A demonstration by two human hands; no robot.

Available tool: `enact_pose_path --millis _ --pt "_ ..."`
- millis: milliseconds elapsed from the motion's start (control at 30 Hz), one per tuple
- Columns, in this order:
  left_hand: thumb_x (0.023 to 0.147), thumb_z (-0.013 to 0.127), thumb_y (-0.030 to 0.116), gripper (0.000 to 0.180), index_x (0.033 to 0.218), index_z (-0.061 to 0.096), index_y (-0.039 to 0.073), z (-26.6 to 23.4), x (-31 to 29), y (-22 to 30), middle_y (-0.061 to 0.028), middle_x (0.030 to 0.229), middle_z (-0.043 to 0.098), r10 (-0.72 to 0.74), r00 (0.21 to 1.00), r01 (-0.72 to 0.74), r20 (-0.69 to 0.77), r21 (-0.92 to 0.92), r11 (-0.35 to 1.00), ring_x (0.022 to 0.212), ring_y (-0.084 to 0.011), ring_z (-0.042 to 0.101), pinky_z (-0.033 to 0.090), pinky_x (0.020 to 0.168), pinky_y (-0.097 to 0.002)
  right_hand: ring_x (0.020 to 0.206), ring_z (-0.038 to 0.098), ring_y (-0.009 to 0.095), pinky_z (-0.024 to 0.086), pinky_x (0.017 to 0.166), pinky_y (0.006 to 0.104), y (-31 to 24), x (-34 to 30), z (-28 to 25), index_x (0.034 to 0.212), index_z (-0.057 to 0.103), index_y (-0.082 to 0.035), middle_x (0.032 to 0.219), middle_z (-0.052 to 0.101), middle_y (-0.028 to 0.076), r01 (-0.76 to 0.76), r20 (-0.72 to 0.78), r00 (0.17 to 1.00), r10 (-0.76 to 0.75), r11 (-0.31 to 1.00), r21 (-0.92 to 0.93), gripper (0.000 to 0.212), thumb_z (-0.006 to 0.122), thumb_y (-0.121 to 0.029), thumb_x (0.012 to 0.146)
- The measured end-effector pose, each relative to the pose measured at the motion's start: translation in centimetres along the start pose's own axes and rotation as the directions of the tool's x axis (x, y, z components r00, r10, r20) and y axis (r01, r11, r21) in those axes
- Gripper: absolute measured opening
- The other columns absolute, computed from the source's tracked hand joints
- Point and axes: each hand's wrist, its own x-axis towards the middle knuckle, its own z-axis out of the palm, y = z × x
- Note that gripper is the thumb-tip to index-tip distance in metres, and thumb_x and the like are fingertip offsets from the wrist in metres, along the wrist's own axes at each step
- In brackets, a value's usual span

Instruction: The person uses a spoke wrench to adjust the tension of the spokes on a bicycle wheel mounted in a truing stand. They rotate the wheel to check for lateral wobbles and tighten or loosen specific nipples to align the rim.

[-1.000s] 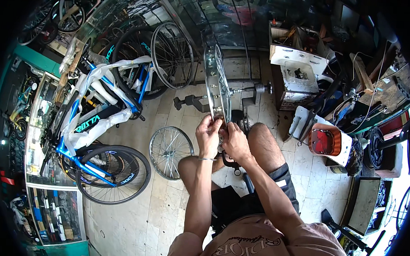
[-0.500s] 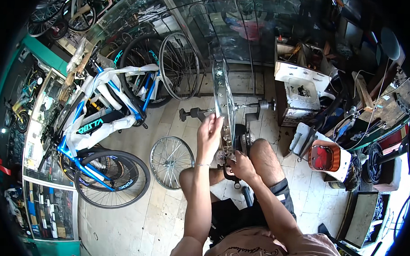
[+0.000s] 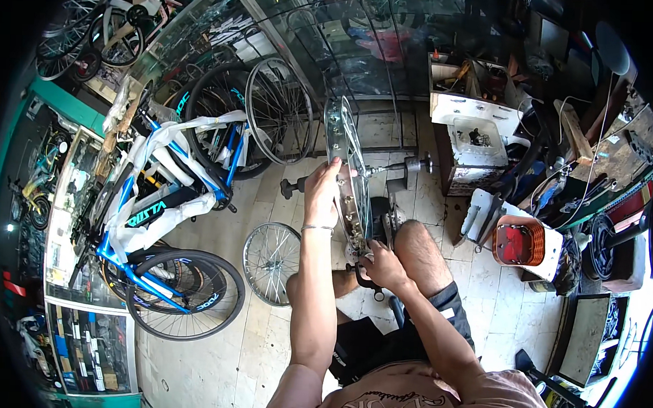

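Observation:
A bare spoked bicycle wheel (image 3: 350, 208) stands upright between my knees, mounted in a truing stand (image 3: 418, 165) with metal arms at its axle. My left hand (image 3: 322, 195) is closed on the near left side of the rim, thumb pointing up; its other fingers are partly hidden. Low on the wheel, close to my body, my right hand (image 3: 384, 266) has its fingers curled together beside the rim and spokes. Whatever it pinches is too small or hidden to make out. A dark clamp-like part of the stand sits just below that hand.
A blue bicycle (image 3: 141, 269) partly wrapped in white leans at the left. A loose spoked wheel (image 3: 270, 263) lies on the tiled floor. To the right are a white drawer unit (image 3: 473, 110), an orange-red basket (image 3: 518, 243) and cluttered tools. A glass cabinet (image 3: 361, 43) stands ahead.
My left hand has gone from raised, extended fingers beside the rim to closing on it, slightly further left. The view has turned slightly. My right hand stays low by the rim.

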Motion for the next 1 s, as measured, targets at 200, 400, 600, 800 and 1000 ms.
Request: enact_pose_path --millis 200,400,600,800,1000 --pt "0.1 0.056 0.025 0.028 0.09 0.061 0.0 0.4 0.5 -0.5 -0.0117 0.074 0.071 0.233 0.973 -0.204 0.011 0.52 0.83 0.052 -0.0139 0.062 0.049 0.049 -0.0257 0.102 0.061 0.047 0.05 0.089 0.052 -0.1 -0.2 -0.3 0.123 0.05 0.005 0.115 0.059 0.03 0.015 0.001 1.0 -0.015 1.0 0.005 0.045 0.063 -0.021 0.088" --pt "0.099 0.055 0.024 0.034 0.089 0.055 -0.008 1.1 1.4 -2.7 -0.0163 0.062 0.066 0.602 0.797 -0.334 0.045 0.863 0.378 0.053 -0.0232 0.067 0.048 0.048 -0.0393 0.1 0.061 0.047 0.051 0.087 0.0512 -0.4 -0.5 -0.7 0.117 0.052 0.005 0.111 0.06 0.029 0.014 -0.008 1.0 -0.014 0.999 0.033 0.039 0.064 -0.017 0.087" --pt "0.095 0.06 0.022 0.032 0.084 0.056 -0.008 0.2 1.6 -1.8 -0.0227 0.061 0.064 0.525 0.847 -0.322 0.089 0.871 0.372 0.057 -0.0342 0.068 0.049 0.05 -0.0431 0.104 0.059 0.047 0.05 0.089 0.0509 -0.6 -0.6 -0.9 0.117 0.052 0.005 0.116 0.058 0.029 -0.042 0.029 0.999 0.041 0.998 0.045 0.039 0.063 -0.017 0.087" --pt "0.092 0.06 0.023 0.033 0.079 0.058 -0.007 -1.3 2.5 0.1 -0.0228 0.067 0.067 0.349 0.924 -0.265 0.157 0.921 0.287 0.064 -0.0323 0.071 0.054 0.057 -0.0394 0.108 0.058 0.047 0.049 0.093 0.0509 -0.4 -0.6 -0.5 0.123 0.049 0.004 0.123 0.056 0.03 -0.054 0.063 0.997 0.053 0.998 0.013 0.043 0.062 -0.016 0.087" --pt "0.096 0.059 0.02 0.024 0.094 0.059 -0.004 -2.1 1.1 0.0 -0.0145 0.074 0.069 0.255 0.946 -0.32 0.201 0.715 0.622 0.065 -0.0238 0.07 0.055 0.06 -0.0351 0.11 0.058 0.047 0.049 0.095 0.0503 0.2 -0.3 0.1 0.128 0.048 0.003 0.126 0.055 0.029 -0.067 0.085 0.994 0.068 0.998 -0.013 0.048 0.062 -0.016 0.087"
